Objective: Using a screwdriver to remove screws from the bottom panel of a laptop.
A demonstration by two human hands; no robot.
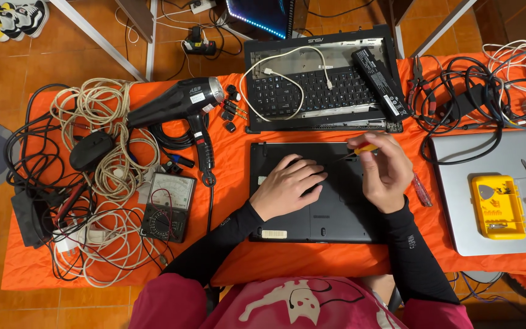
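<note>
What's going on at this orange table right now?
A person sits at an orange-covered table over a black laptop base lying underside up. The left hand rests flat on it, and the right hand holds a small yellow-handled screwdriver with its tip at the base's upper edge. A second opened laptop with a loose battery lies behind. A hair dryer, a multimeter and tangled cables sit to the left.

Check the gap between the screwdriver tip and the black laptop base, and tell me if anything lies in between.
Nothing visible does. The right hand holds the yellow-handled screwdriver with its tip slanting down toward the top edge of the black laptop base. The left hand rests flat on the base beside it, left of the tip, not across it.
</note>
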